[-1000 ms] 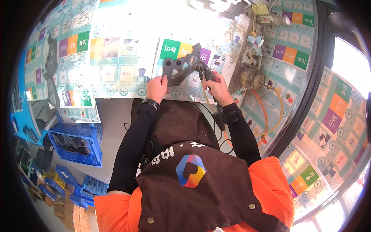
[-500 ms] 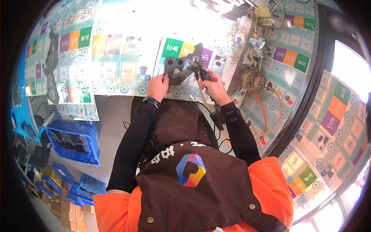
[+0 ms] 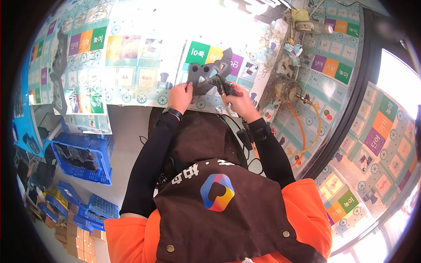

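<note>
Grey bracket, pinched by the left hand; the right hand wraps round a dark tool

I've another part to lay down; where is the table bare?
Free: the printed teal sheet between the long grey perforated strip and the left hand. Crowded: around the flat grey cutout plate, black handheld tool and right hand.

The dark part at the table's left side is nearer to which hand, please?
Left: the left hand is right of the dark part, holding the grey bracket; the right hand, with the black tool, is farther right.
</note>
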The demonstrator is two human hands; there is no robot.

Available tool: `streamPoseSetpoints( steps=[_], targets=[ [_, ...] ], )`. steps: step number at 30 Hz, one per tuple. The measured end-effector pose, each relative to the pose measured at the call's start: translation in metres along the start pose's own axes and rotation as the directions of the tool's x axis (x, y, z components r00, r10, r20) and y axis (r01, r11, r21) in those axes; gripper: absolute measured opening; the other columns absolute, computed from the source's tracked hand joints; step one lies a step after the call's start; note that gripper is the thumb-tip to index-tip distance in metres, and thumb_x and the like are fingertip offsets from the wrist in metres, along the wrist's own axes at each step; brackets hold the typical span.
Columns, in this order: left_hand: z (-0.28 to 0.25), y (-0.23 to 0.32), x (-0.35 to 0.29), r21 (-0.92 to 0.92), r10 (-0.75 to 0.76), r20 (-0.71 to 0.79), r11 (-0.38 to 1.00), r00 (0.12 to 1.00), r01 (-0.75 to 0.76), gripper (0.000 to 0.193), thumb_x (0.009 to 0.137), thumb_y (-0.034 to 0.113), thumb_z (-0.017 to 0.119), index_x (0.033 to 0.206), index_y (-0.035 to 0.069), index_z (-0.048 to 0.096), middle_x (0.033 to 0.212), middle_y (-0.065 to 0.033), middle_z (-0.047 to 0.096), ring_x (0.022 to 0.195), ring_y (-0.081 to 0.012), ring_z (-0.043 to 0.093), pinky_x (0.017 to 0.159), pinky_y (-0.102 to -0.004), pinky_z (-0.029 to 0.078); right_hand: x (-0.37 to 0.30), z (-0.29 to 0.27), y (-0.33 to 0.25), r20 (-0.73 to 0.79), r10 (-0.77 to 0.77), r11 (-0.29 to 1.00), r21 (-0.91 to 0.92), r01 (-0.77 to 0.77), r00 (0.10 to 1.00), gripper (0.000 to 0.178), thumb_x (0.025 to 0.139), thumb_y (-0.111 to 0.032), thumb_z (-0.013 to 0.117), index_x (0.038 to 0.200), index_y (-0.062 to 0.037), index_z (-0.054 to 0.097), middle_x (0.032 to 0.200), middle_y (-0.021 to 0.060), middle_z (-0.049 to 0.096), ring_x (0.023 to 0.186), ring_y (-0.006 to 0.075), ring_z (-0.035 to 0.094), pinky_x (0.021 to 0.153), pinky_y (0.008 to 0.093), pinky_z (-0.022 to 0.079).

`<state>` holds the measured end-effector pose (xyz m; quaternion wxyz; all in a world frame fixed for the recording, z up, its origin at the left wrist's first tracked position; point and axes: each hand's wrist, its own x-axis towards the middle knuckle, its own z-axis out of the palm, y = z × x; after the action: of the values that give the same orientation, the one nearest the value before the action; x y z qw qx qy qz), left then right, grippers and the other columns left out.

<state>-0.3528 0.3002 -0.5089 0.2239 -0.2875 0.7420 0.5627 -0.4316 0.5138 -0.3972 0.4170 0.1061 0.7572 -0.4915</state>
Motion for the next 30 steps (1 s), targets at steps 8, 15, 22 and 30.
streamPoseSetpoints(
  steps=[8,15,22,30],
  targets=[
    [-0.001,0.002,-0.001,-0.002,-0.017,0.010,1.000,1.000,0.017,0.043,0.104,0.032,0.054,0.078,0.000,0.068,0.061,-0.0110,0.069,0.055,-0.0235,0.071,0.059,-0.0360,0.056,0.005,0.008,-0.012,0.027,-0.026,1.000,-0.002,0.026,0.999,0.014,0.079,-0.004,0.062,0.093,-0.0018,0.061,0.071,0.0061,0.061,0.063,0.0132,0.058,0.060,0.0301,0.046],
    [-0.001,0.004,-0.002,-0.083,-0.050,0.034,0.995,0.998,0.053,0.044,0.105,0.032,0.055,0.080,-0.002,0.066,0.065,-0.0119,0.071,0.056,-0.0220,0.072,0.055,-0.0345,0.057,-0.002,0.012,-0.013,0.119,0.042,0.999,-0.025,-0.039,0.992,0.016,0.082,-0.001,0.062,0.098,-0.0034,0.061,0.075,0.0005,0.060,0.064,0.0078,0.053,0.051,0.0254,0.040],
    [-0.017,-0.007,-0.009,-0.348,-0.056,0.264,0.926,0.963,0.149,0.026,0.106,0.025,0.060,0.093,0.003,0.062,0.080,-0.0079,0.071,0.061,-0.0143,0.069,0.051,-0.0246,0.049,-0.024,-0.028,0.044,-0.181,-0.100,0.976,-0.207,0.062,0.978,0.037,0.086,-0.002,0.063,0.121,-0.0024,0.053,0.091,0.0118,0.060,0.083,0.0265,0.063,0.076,0.0372,0.054],
    [-0.094,0.102,-0.101,-0.735,0.004,0.532,0.498,0.846,0.460,0.018,0.109,0.018,0.053,0.114,0.001,0.056,0.076,-0.0032,0.054,0.055,-0.0111,0.048,0.052,-0.0233,0.040,-0.035,-0.049,0.056,-0.392,-0.614,0.623,-0.773,0.116,0.685,0.074,0.083,-0.001,0.069,0.150,0.0019,0.037,0.136,0.0226,0.051,0.127,0.0383,0.054,0.105,0.0467,0.047]
  ],
)
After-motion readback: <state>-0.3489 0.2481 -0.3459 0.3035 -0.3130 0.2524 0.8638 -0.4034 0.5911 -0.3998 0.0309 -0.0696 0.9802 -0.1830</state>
